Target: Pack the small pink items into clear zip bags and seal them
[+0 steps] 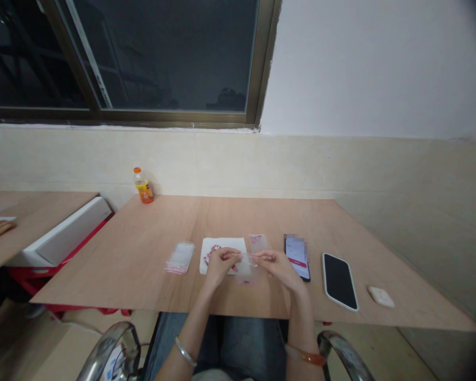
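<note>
Both hands are over the near middle of the table. My left hand [224, 260] and my right hand [278, 265] pinch opposite ends of the top edge of a small clear plastic bag [246, 274], stretched between them. Something small and dark pink shows low in the bag, too small to name. Under my left hand lies a white sheet [238, 243] with small pink pieces [207, 258] on it, partly covered by the fingers. Just beyond my right hand is another clear bag [257, 242] with pink bits inside. To the left lies a stack of clear bags [181, 256] with pinkish edges.
Right of my hands lie a lit phone [297, 257], a second phone [340, 281] with a dark screen, and a small white case [381, 296]. An orange-capped drink bottle [144, 186] stands at the back left. Another table [31, 211] is at the left, partly in view.
</note>
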Motion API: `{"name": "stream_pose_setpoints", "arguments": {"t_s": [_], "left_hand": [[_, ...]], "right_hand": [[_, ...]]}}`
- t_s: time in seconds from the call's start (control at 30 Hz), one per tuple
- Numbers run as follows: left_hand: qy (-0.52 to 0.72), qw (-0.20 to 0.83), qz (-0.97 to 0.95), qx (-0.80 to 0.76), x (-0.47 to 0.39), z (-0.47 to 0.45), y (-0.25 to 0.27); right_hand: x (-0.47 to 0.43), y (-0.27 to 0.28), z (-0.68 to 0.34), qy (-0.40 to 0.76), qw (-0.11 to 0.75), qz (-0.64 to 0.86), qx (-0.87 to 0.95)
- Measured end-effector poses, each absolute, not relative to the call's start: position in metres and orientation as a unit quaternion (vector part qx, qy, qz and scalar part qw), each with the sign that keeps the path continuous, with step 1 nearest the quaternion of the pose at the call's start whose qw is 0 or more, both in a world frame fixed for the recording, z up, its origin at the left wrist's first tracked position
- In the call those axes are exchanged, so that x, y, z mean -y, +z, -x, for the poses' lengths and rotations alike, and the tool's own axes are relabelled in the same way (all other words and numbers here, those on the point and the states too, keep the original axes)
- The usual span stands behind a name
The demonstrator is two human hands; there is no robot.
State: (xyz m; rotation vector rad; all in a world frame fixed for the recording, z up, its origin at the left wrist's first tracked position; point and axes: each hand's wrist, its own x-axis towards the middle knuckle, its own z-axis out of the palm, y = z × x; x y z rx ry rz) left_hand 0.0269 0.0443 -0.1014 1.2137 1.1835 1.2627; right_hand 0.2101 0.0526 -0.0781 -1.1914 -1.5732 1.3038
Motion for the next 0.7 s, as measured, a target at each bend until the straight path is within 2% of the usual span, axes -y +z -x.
{"name": "stream_pose_setpoints", "arguments": {"t_s": [0.13, 0.33, 0.4, 0.5, 0.7], "left_hand": [[0.499, 0.445, -0.573, -0.475, -0.069, -0.04, -0.099], [0.499, 0.372, -0.627, -0.468, -0.118, -0.065, -0.093], [0.477, 0.349, -0.656, -0.469, -0.121, -0.071, -0.1], [0.417, 0.32, -0.709, -0.47, -0.111, -0.077, -0.119], [0.298, 0.254, -0.796, -0.461, -0.085, -0.081, -0.145]], "right_hand": [[-0.071, -0.066, -0.22, 0.456, 0.385, 0.499, 0.628], [-0.113, -0.07, -0.226, 0.311, 0.52, 0.518, 0.604], [-0.117, -0.088, -0.229, 0.268, 0.498, 0.55, 0.615], [-0.109, -0.123, -0.231, 0.227, 0.373, 0.634, 0.638], [-0.082, -0.166, -0.221, 0.21, 0.34, 0.658, 0.639]]}}
